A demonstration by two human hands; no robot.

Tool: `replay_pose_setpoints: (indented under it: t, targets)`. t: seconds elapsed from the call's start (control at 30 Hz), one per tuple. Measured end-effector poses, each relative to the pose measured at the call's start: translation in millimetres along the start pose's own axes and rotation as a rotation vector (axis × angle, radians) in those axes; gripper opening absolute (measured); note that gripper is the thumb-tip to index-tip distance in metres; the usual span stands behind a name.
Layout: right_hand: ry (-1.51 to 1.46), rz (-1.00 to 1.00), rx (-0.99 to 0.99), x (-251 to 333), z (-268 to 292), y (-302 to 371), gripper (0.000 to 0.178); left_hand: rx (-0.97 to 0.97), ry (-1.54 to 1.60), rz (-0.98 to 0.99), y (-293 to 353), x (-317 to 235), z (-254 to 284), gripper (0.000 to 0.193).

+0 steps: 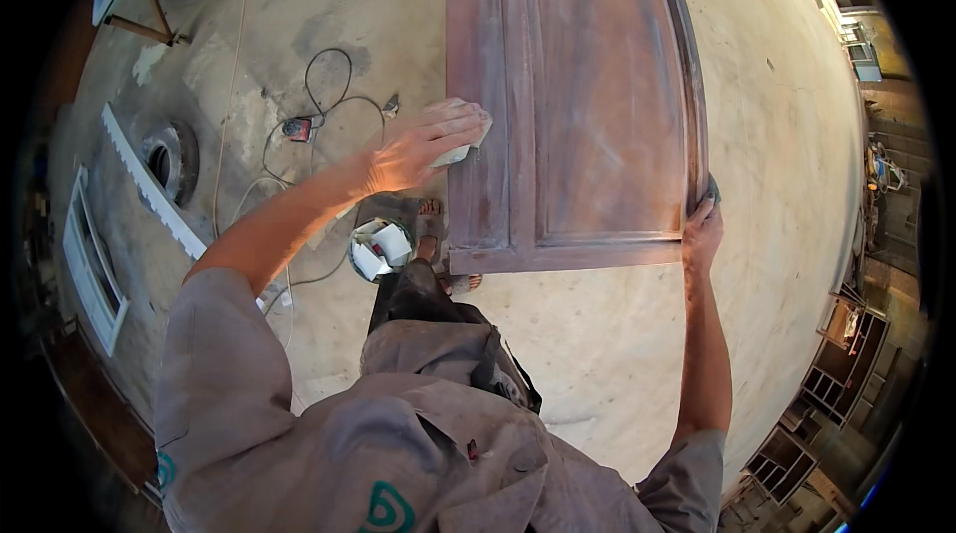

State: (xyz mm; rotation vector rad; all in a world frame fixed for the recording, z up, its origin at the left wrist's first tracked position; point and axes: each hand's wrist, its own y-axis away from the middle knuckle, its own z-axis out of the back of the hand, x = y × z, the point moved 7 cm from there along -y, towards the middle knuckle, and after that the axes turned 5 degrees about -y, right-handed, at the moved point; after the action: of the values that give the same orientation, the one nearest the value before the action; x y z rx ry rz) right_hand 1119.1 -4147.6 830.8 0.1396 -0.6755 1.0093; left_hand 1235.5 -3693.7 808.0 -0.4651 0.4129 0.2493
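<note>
A reddish-brown wooden panel door [607, 105], streaked with pale dust, lies in front of me with its near end toward my body. My left hand [423, 145] is at the door's left edge, pressing a pale folded piece of sandpaper [460, 150] against the wood. The fingers lie together over the sandpaper and partly hide it. At the near right corner, my right hand [703, 224] grips the door's outer edge. A small dark greenish bit shows by its fingertips; I cannot make out what it is.
By my feet stands a bucket [380, 246] with white pieces inside. A red power tool [297, 129] and its looping cord lie on the floor to the left, with a tyre [171, 163], a notched white strip [149, 185] and a white frame [92, 259] farther left. Wooden shelving [841, 369] lines the right.
</note>
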Motion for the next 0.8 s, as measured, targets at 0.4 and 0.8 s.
replay_pose_setpoints:
  t: [0.4,0.8]
  targets:
    - [-0.001,-0.036,0.025,11,4,5,0.045,-0.015,-0.044,0.036,2,-56,-9,0.055]
    - [0.02,-0.033,0.005,0,4,3,0.044,-0.079,-0.087,0.301,6,-98,-34,0.055]
